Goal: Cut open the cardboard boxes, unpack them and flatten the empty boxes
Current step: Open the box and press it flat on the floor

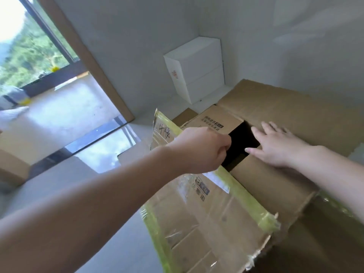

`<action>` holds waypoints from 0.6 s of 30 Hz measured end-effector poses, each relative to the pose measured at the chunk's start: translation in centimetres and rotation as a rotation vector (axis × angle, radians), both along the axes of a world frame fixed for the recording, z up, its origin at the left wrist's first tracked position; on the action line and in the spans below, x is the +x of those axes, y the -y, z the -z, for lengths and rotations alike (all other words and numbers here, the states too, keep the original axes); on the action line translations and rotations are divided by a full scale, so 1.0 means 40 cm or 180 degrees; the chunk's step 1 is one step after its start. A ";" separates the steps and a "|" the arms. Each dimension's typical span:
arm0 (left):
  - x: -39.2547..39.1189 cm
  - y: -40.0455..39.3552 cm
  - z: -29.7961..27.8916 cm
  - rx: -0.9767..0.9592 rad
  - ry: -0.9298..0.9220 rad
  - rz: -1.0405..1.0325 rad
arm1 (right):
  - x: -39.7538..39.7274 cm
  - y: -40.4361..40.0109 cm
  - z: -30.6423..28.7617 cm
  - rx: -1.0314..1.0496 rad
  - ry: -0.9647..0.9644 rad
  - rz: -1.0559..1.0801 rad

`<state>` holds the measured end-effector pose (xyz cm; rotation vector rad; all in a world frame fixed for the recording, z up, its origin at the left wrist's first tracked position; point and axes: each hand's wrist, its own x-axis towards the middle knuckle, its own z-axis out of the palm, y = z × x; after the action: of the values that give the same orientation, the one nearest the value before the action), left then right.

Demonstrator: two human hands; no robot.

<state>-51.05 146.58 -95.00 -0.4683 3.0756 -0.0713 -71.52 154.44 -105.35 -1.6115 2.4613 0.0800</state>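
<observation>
Left hand: the left hand (201,149) is curled closed around the upper edge of the taped flap (199,198), knuckles toward the camera, at the left side of the dark opening (241,146); the fingertips are hidden behind the flap edge.
Right hand: the right hand (275,144) lies flat and spread, palm down, on the right flap (295,119); its fingers reach the rim of the opening and it grips nothing.
Cardboard box: the large brown cardboard box (266,190) fills the near right of the scene and stands on the pale floor (82,184).
Box contents: the gap between the flaps is black; what lies inside cannot be told.
Taped flap: it tilts up on the left, covered with wrinkled clear tape and edged with yellow-green tape (246,196); it bears handwritten marks near its far corner and blue print lower down. Its near edge is torn and ragged.
Inner flap: a smaller printed flap (216,120) lies just beyond the opening, with dark characters on it.
White box: a white box (197,69) stands farther off in the corner against the wall, well apart from the hands, closed, with a small red mark on its left face.
Far left: a window (25,46) shows green trees; another brown carton (11,164) sits at the left edge.
</observation>
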 end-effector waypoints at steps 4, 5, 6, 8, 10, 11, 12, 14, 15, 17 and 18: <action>0.056 -0.002 -0.067 -0.0319 0.0732 -0.0531 | 0.089 0.043 -0.054 -0.0309 0.0009 -0.0497; 0.075 -0.001 -0.073 -0.0346 0.1109 -0.0693 | 0.113 0.048 -0.062 -0.0314 0.0007 -0.0628; 0.095 0.004 -0.073 -0.0318 0.1462 -0.0856 | 0.136 0.050 -0.068 -0.0284 0.0024 -0.0751; 0.135 0.015 -0.056 -0.0190 0.1941 -0.1117 | 0.172 0.052 -0.074 -0.0145 0.0167 -0.0941; 0.169 0.021 -0.013 0.0025 0.2307 -0.1289 | 0.197 0.047 -0.070 0.0022 0.0383 -0.1047; 0.181 0.021 0.019 0.0252 0.2482 -0.1368 | 0.206 0.042 -0.062 0.0091 0.0458 -0.1095; 0.192 0.022 0.053 0.0530 0.2599 -0.1460 | 0.211 0.035 -0.052 0.0152 0.0518 -0.1139; 0.210 0.026 0.116 0.1054 0.2548 -0.1745 | 0.215 0.017 -0.039 0.0185 0.0538 -0.1244; 0.217 0.028 0.138 0.1234 0.2425 -0.1872 | 0.214 0.009 -0.041 0.0148 0.0506 -0.1312; 0.221 0.035 0.168 0.1301 0.2231 -0.1913 | 0.209 -0.004 -0.071 -0.0050 0.0460 -0.1413; 0.219 0.040 0.175 0.1180 0.2144 -0.1886 | 0.206 -0.007 -0.098 -0.0203 0.0447 -0.1439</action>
<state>-42.30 144.99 -102.00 -1.0394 2.1347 0.2862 -63.28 154.74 -101.43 -2.0930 1.9764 -0.0457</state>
